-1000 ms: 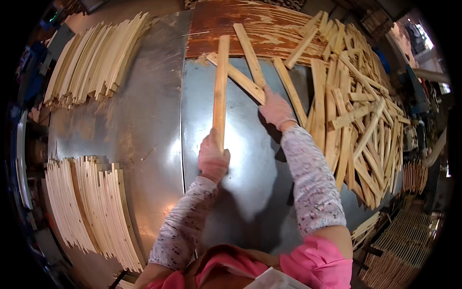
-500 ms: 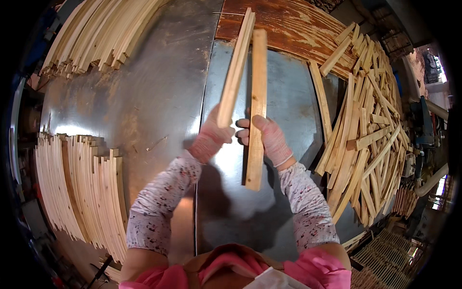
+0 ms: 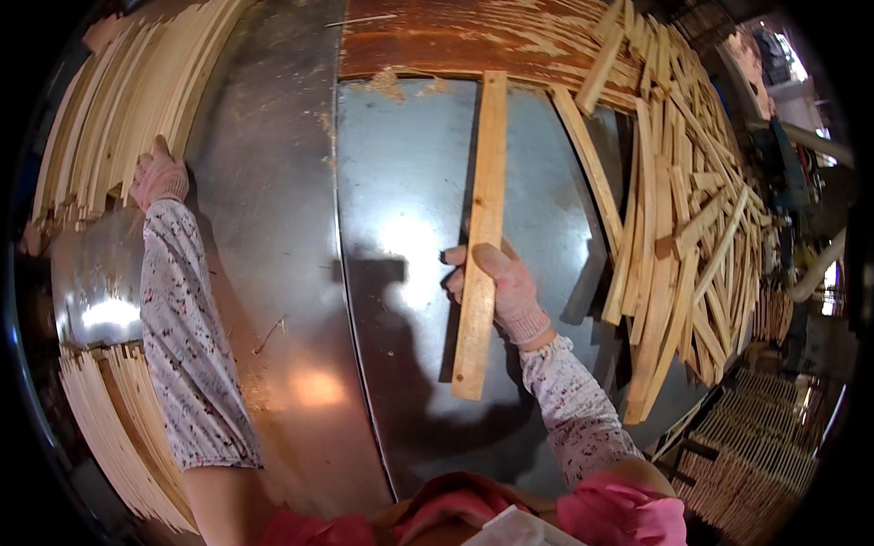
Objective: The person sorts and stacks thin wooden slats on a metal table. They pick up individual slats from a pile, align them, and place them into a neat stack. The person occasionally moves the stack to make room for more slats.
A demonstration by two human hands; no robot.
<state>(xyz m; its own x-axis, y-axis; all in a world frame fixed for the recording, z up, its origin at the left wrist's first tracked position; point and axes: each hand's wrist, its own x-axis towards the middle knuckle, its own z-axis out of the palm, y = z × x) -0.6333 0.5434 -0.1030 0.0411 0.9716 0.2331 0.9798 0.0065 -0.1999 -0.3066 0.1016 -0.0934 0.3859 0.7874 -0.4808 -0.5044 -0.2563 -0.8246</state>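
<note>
- Nearest the wearer, the right hand (image 3: pixel 505 291) is clenched around one pale wooden slat (image 3: pixel 481 238), its grip closed about a third of the way up from the slat's near end, thumb across the top face.
- That slat runs almost straight away from the body over the sheet-metal desk (image 3: pixel 401 273), its near end hanging free over the metal and its far end reaching the worn brown board (image 3: pixel 437 36) at the far edge.
- Further out and to the left, the left hand (image 3: pixel 157 177) is stretched to the fanned stack of thin slats (image 3: pixel 118 91) at the desk's far-left corner; its fingers rest on the stack's near ends, and whether that grip has closed on a piece cannot be told.
- Along the near-left edge lies a second fan of thin slats (image 3: pixel 109 428); down the right edge sprawls a loose heap of mixed offcuts (image 3: pixel 683 227).
- By the look of it, sorting is in hand: one piece is being laid off on the left stack while the next waits in the right hand. The following move would call for the left hand to come back clear of the stack and the held slat to be judged and carried to its pile.
- Half a second earlier both hands were together at the middle of the desk, each with a slat; since then the left arm has swung out to the far-left stack and only one slat remains at centre.
</note>
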